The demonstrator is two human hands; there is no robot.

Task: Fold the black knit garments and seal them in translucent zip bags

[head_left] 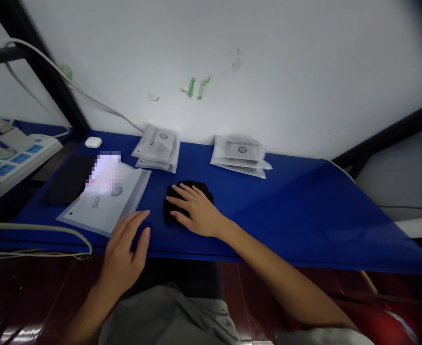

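Note:
A black bundle of folded cloth (171, 211) lies on the blue table near its front edge; its exact kind is hidden. My right hand (198, 211) rests flat on top of it with the fingers spread. To the left, my left hand (126, 249) hovers at the table's front edge, fingers apart and nothing in them. Closest to that hand is a flat frosted zip bag (103, 211) with dark printed lettering. Two more groups of frosted bags, the left bags (158, 146) and the right bags (238, 151), lie along the wall.
A white power strip (20, 163) with cables sits at the far left. Near it are a dark flat object (65, 182), a lit blurred screen (105, 172) and a small white case (93, 142). A pale cable (52, 227) loops over the left front edge. Black frame bars flank the table.

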